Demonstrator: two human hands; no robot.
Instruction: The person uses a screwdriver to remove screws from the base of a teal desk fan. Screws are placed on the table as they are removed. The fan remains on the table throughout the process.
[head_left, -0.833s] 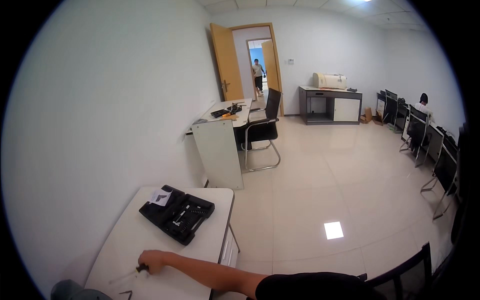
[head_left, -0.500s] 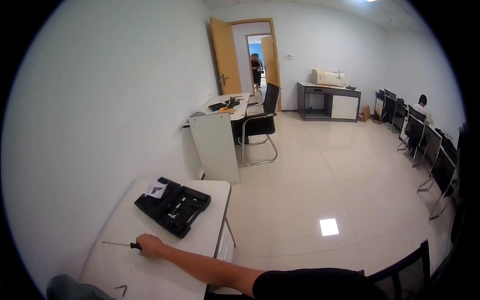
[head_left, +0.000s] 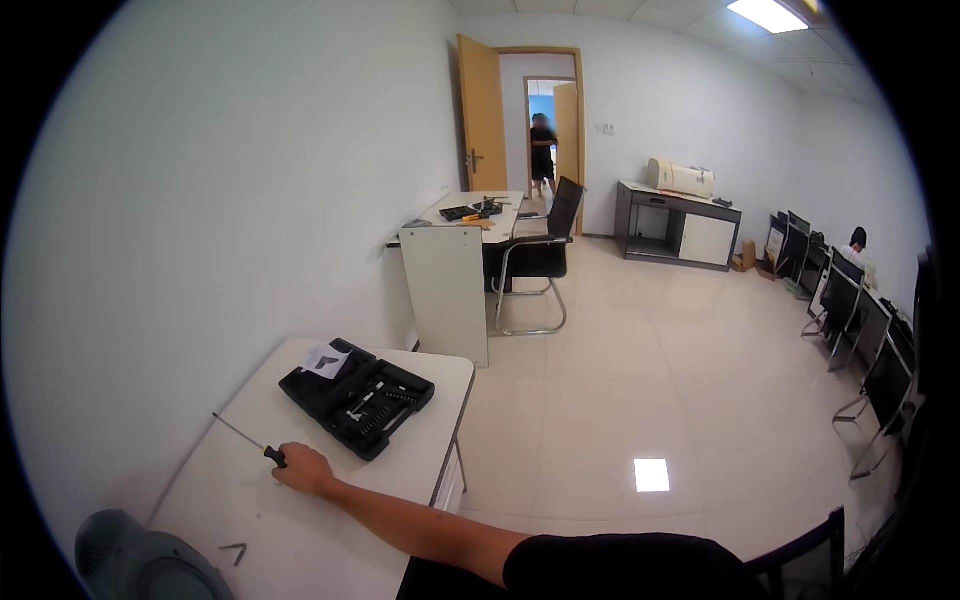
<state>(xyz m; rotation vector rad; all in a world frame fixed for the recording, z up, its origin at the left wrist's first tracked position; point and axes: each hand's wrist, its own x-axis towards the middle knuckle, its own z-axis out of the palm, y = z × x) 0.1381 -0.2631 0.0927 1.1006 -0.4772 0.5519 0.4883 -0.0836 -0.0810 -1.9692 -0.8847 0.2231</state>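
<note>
Over the white table, a screwdriver is being held toward ten o'clock, its handle being gripped by the right hand; the left hand's grip cannot be told. Steadiness is probably being called for next.

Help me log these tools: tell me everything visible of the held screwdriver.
The screwdriver has a long, thin, metal-looking shaft and a dark handle with yellow near the shaft. The person's right grip is closed around the handle, hiding part of it. The shaft points toward the picture's upper left, over the white table; whether the tip touches it, and the tip's shape, cannot be told.
</note>
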